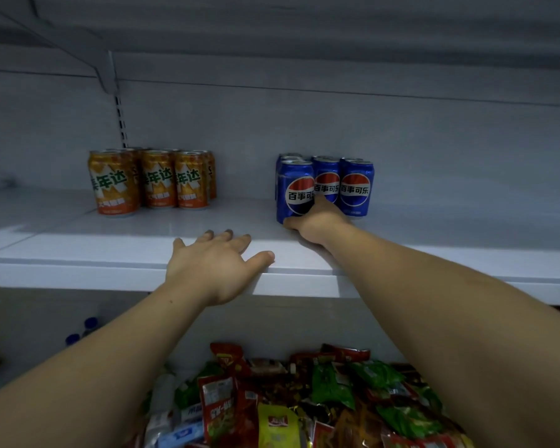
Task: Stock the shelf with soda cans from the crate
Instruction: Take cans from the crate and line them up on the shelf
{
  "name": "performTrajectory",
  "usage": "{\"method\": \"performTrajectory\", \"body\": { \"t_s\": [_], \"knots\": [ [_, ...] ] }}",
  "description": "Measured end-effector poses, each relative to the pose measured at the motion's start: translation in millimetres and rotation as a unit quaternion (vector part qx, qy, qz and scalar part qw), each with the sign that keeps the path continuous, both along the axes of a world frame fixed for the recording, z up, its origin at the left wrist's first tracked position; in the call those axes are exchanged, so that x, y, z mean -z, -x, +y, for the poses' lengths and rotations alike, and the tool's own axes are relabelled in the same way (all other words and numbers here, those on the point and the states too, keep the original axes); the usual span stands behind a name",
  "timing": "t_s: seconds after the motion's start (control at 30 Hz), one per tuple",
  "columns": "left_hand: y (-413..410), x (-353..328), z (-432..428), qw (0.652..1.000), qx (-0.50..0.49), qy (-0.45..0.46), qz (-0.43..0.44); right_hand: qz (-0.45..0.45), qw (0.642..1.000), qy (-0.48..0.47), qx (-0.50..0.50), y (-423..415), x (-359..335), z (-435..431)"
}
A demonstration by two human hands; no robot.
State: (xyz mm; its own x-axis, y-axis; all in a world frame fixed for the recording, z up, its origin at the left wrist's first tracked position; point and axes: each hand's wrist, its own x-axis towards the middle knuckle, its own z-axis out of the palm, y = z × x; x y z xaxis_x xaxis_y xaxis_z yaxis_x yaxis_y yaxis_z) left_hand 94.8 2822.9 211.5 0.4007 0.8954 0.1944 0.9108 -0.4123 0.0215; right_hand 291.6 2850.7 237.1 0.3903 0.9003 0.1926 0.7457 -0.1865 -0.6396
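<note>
1. Right hand (317, 223): wrapped round the base of the front-left blue can (294, 192). Thumb lies across its bottom front, and the fingers run up the can's right side into the gap to the next can. Fingertips are mostly hidden there.
2. That can stands upright on the shelf (110, 250), base on the surface, slightly ahead of its neighbours.
3. Blue cans (356, 189): cluster right of centre, three across the front, more tops visible behind. Back-row count not readable. All upright, packed close.
4. Left hand (214, 263): flat, palm down on the shelf's front edge. Fingers are straight and spread, thumb out to the right along the lip. Holds nothing.
5. Left hand sits well apart from both can groups, roughly between them and nearer the camera.
6. Orange cans (157, 179): upright cluster on the same shelf to the left, three in front, more behind, near the slotted upright (122, 124) on the back wall.
7. Below the shelf: pile of snack packets (330, 383) in red, green and yellow. Blue-capped bottles (89, 323) at lower left, dim.
</note>
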Motion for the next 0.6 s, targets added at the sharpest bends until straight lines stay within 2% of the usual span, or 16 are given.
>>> {"method": "performTrajectory", "body": {
  "t_s": [0.33, 0.43, 0.5, 0.6],
  "knots": [
    [-0.7, 0.3, -0.1, 1.000, -0.003, 0.003, -0.003, -0.047, 0.994, 0.053, 0.084, 6.6, -1.9, 10.9],
    [-0.1, 1.2, 0.7, 1.000, -0.006, 0.001, -0.007, -0.067, 0.993, 0.052, 0.080, 6.6, -0.6, 9.2],
    [0.5, 0.7, 0.7, 1.000, -0.005, 0.003, -0.011, -0.049, 0.997, 0.046, 0.050, 7.5, 0.2, 2.2],
    [0.9, -2.2, -3.0, 1.000, -0.003, 0.013, -0.012, 0.037, 0.999, 0.010, -0.004, 6.6, -1.3, -25.4]
  ]
}}
